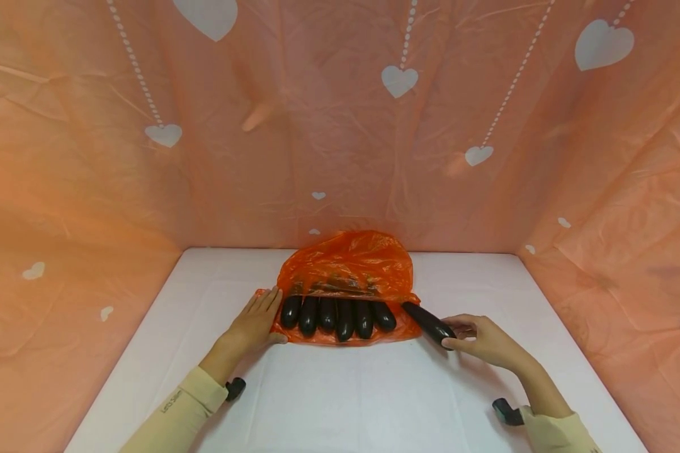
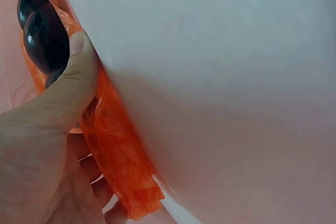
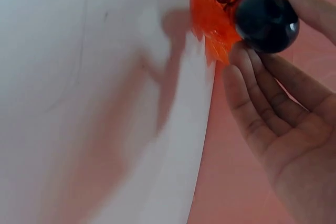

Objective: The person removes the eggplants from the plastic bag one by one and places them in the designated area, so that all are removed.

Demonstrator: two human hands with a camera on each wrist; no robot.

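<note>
An orange plastic bag (image 1: 345,261) lies on the table with its mouth toward me. Several dark, shiny eggplants (image 1: 345,321) lie side by side in it, their rounded ends showing at the mouth and the rest dimly visible through the film. My left hand (image 1: 259,319) rests on the bag's left edge, fingers straight, thumb (image 2: 79,64) along the front beside the nearest eggplant. My right hand (image 1: 481,336) pinches the rounded end of another eggplant (image 1: 429,322) between thumb and fingers. That eggplant slants, its narrow end touching or just inside the bag's right side; I cannot tell which.
A white cloth covers the table (image 1: 340,396). Orange-pink sheets with white hearts hang as a back wall (image 1: 328,157) and on both sides. The bag lies near the table's back edge. A black device (image 1: 508,412) sits at each wrist.
</note>
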